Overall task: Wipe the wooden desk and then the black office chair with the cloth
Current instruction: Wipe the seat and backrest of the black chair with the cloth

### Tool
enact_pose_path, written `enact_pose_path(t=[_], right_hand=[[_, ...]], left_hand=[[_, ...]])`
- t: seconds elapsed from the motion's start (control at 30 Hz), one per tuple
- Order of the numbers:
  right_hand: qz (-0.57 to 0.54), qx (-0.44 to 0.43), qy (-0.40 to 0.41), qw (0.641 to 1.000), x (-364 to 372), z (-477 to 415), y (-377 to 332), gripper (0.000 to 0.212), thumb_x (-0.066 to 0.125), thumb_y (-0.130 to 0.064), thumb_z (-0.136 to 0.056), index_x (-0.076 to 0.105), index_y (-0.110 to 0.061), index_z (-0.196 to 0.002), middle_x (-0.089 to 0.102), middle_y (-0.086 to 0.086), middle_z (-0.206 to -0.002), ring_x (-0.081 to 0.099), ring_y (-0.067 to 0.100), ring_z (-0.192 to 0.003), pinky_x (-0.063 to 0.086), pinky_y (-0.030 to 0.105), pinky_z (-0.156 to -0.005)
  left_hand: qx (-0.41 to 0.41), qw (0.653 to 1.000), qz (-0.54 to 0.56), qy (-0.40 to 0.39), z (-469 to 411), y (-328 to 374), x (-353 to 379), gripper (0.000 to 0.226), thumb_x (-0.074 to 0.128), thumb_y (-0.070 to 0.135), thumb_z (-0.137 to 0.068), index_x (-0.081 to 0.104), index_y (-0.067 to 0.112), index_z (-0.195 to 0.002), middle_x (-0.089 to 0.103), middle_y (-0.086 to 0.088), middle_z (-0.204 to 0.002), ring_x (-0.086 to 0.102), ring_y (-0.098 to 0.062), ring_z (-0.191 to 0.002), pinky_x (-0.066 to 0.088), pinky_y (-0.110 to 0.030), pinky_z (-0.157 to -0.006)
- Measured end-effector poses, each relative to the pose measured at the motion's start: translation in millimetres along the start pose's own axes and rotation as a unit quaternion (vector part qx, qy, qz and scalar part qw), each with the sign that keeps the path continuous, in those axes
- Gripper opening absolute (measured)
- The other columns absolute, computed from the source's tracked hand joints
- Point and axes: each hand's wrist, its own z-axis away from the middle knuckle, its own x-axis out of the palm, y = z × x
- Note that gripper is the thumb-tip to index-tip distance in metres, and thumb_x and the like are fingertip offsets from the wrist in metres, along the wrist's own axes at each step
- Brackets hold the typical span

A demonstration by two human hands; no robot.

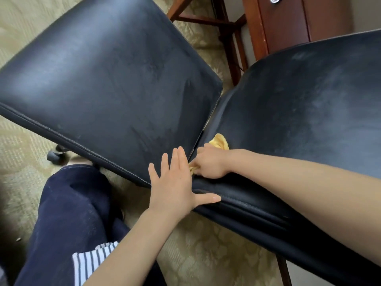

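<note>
Nearest the camera are the person's dark blue trousers and the hem of a blue-and-white striped shirt, with both bare forearms reaching forward. The left hand lies flat on the near corner of the black padded office chair. Its fingers are straight and spread, and the thumb is stretched across to the stitched edge of the curved backrest panel, seemingly to steady the chair. Just beside it, the right hand has its fingers curled round a small yellow cloth and pushes it into the narrow seam where the two panels meet. A crumpled lobe of cloth shows beyond the knuckles, lying on the backrest panel. The cloth looks soft, light and limp, so it is best bunched in the fist and led by the fingertips into the crease. The chair's leather-like skin looks smooth and dusty, with darker wiped streaks, and it probably rolls easily, which would suit a bracing hand. A dark caster wheel shows under the seat, on the pale green patterned carpet. Farthest off stands the reddish-brown wooden desk, showing its legs and a drawer front.
</note>
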Motion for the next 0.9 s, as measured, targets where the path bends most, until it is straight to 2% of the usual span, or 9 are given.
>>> enact_pose_path(t=[0.13, 0.27, 0.33, 0.4, 0.47, 0.53, 0.6, 0.8, 0.9], right_hand=[[-0.094, -0.064, 0.025, 0.993, -15.4, 52.6, -8.2, 0.037, 0.037, -0.024, -0.1, 0.05, -0.023, -0.134, 0.062, 0.012, -0.11, 0.04, 0.017, -0.081, 0.022, 0.021, -0.073], [-0.09, -0.05, 0.012, 0.995, -16.3, 105.6, -3.7, 0.035, 0.036, -0.025, -0.1, 0.047, -0.024, -0.133, 0.05, 0.014, -0.114, 0.044, 0.027, -0.104, 0.031, 0.034, -0.092], [-0.097, -0.04, 0.019, 0.994, -16.9, 134.2, 1.0, 0.037, 0.036, -0.024, -0.1, 0.046, -0.023, -0.135, 0.048, 0.013, -0.115, 0.044, 0.028, -0.105, 0.032, 0.038, -0.094], [-0.105, -0.044, 0.039, 0.993, -14.6, 165.1, 10.4, 0.036, 0.038, -0.021, -0.098, 0.051, -0.022, -0.132, 0.049, 0.008, -0.11, 0.045, 0.026, -0.101, 0.034, 0.037, -0.091], [-0.115, -0.045, 0.049, 0.991, -11.4, 193.2, 22.2, 0.037, 0.039, -0.018, -0.097, 0.052, -0.027, -0.131, 0.044, -0.001, -0.104, 0.042, 0.019, -0.099, 0.03, 0.026, -0.086], [-0.108, -0.024, 0.058, 0.992, -8.8, 215.5, 38.2, 0.042, 0.039, -0.014, -0.096, 0.05, -0.031, -0.133, 0.043, -0.004, -0.11, 0.037, 0.014, -0.097, 0.021, 0.017, -0.077], [-0.103, 0.012, 0.073, 0.992, -7.3, 228.5, 59.6, 0.051, 0.038, -0.009, -0.095, 0.045, -0.037, -0.136, 0.042, -0.006, -0.119, 0.031, 0.011, -0.094, 0.017, 0.016, -0.076], [-0.084, 0.129, 0.134, 0.979, -13.1, 217.5, 140.5, 0.063, 0.036, -0.003, -0.091, 0.042, -0.05, -0.133, 0.041, -0.003, -0.113, 0.025, 0.013, -0.086, 0.026, 0.023, -0.082], [-0.064, 0.178, 0.161, 0.969, -20.6, 198.3, 170.9, 0.062, 0.038, -0.002, -0.09, 0.045, -0.048, -0.132, 0.034, -0.001, -0.1, 0.025, 0.016, -0.084, 0.031, 0.029, -0.083]], left_hand=[[-0.009, 0.999, -0.024, -0.032, 7.8, -1.9, -13.3, 0.125, 0.06, 0.072, -0.069, -0.016, 0.011, -0.147, -0.008, 0.0, -0.159, -0.007, -0.027, -0.146, 0.001, -0.054, -0.113], [-0.009, 0.999, -0.03, -0.029, 11.1, 8.1, -33.7, 0.113, 0.064, 0.057, -0.078, -0.013, 0.013, -0.149, -0.007, 0.0, -0.159, -0.006, -0.025, -0.146, 0.002, -0.053, -0.114], [0.012, 0.999, -0.036, -0.036, 11.0, 21.9, -46.7, 0.114, 0.063, 0.059, -0.076, -0.012, 0.015, -0.149, -0.007, 0.001, -0.159, -0.006, -0.025, -0.146, 0.002, -0.053, -0.114], [0.046, 0.995, -0.03, -0.082, 9.9, 39.3, -57.6, 0.118, 0.066, 0.06, -0.072, -0.012, 0.017, -0.149, -0.009, 0.002, -0.159, -0.008, -0.024, -0.146, 0.001, -0.052, -0.114], [0.077, 0.985, -0.009, -0.152, 8.3, 55.5, -65.5, 0.123, 0.072, 0.056, -0.069, -0.015, 0.022, -0.149, -0.014, 0.003, -0.158, -0.012, -0.021, -0.145, 0.0, -0.051, -0.115], [0.102, 0.972, -0.008, -0.212, 5.4, 71.5, -70.6, 0.13, 0.078, 0.052, -0.066, -0.021, 0.027, -0.147, -0.02, 0.004, -0.157, -0.017, -0.02, -0.144, -0.002, -0.05, -0.115], [0.121, 0.962, -0.023, -0.245, 1.2, 87.2, -72.5, 0.133, 0.079, 0.052, -0.064, -0.023, 0.028, -0.146, -0.024, 0.003, -0.155, -0.02, -0.02, -0.143, -0.005, -0.051, -0.115], [0.164, 0.951, -0.056, -0.256, -19.2, 111.7, -75.2, 0.141, 0.077, 0.063, -0.057, -0.028, 0.025, -0.143, -0.032, 0.003, -0.152, -0.027, -0.019, -0.141, -0.01, -0.052, -0.114], [0.173, 0.943, -0.047, -0.28, -22.4, 116.6, -71.6, 0.144, 0.075, 0.069, -0.055, -0.03, 0.024, -0.143, -0.034, 0.003, -0.151, -0.028, -0.019, -0.14, -0.013, -0.052, -0.114]])
